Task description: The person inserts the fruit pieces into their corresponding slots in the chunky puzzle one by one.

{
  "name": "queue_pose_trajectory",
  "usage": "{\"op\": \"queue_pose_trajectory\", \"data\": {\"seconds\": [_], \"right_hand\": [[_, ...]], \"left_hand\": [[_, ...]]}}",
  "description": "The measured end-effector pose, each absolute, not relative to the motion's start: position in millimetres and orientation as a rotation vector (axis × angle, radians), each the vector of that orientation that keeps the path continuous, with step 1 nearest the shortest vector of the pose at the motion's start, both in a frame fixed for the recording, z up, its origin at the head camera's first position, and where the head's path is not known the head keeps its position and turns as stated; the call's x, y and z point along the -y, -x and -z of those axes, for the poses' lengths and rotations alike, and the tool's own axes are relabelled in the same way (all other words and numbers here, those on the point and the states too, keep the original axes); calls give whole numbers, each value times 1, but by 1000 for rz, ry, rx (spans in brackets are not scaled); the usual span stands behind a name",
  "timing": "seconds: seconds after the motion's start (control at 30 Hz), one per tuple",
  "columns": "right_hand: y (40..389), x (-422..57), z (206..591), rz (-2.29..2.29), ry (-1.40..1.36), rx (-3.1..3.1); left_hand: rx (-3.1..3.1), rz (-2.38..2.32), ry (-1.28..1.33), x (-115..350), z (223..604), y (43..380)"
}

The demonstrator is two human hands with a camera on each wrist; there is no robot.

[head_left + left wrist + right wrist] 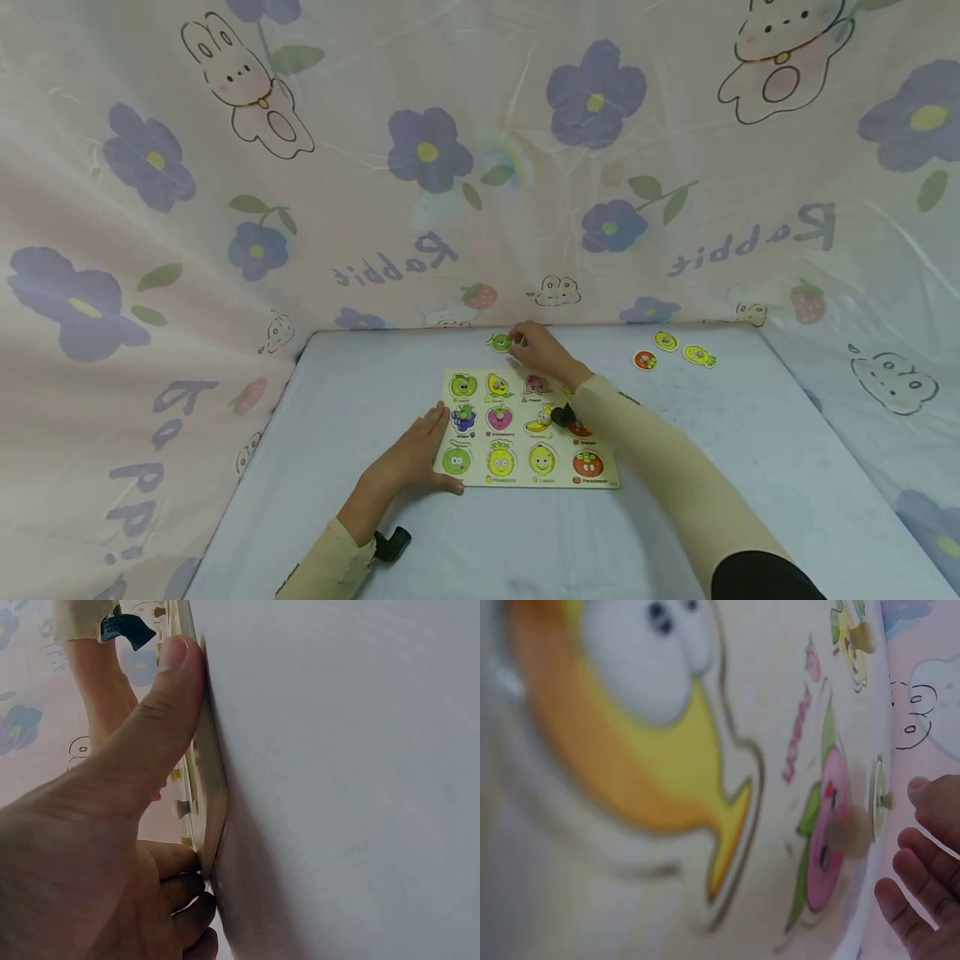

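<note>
One bump from the right hand [542, 348], half open and holding nothing, could push away the green piece [499, 342] just behind the board [479, 450]. The left hand [411, 454], spread wide, touches the board's left side. I count two hands, one board, one green piece and, right of the board, one red piece [644, 361], one yellow piece [665, 341], one pineapple piece [697, 356].

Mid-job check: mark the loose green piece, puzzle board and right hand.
Loose green piece [499, 342]: head view, its face.
Puzzle board [522, 460]: head view, bare surface.
Right hand [542, 348]: head view, its back.
</note>
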State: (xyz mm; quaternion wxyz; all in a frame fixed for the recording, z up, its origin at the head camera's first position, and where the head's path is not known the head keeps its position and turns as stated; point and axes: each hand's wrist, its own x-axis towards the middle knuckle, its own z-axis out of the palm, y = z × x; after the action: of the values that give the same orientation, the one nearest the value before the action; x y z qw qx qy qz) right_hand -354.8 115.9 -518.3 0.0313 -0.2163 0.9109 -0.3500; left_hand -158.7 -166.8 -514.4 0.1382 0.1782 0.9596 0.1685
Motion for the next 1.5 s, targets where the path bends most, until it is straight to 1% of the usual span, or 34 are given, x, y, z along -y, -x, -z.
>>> {"op": "queue_pose_trajectory", "data": {"seconds": [0.2, 0.37, 0.63, 0.87, 1.23, 1.5], "right_hand": [[358, -108, 517, 1109, 629, -2768], [362, -104, 513, 1105, 644, -2755], [373, -100, 518, 1018, 696, -2747], [373, -98, 514, 936, 743, -2785], [368, -99, 508, 918, 719, -2769], [371, -104, 514, 882, 671, -2807]], "left_hand": [[-2774, -456, -516, 167, 516, 161], [-2769, -468, -516, 167, 514, 160], [-2773, -481, -519, 167, 514, 160], [-2773, -471, -522, 168, 517, 161], [-2786, -486, -541, 168, 520, 161], [-2793, -483, -532, 168, 520, 160]]}}
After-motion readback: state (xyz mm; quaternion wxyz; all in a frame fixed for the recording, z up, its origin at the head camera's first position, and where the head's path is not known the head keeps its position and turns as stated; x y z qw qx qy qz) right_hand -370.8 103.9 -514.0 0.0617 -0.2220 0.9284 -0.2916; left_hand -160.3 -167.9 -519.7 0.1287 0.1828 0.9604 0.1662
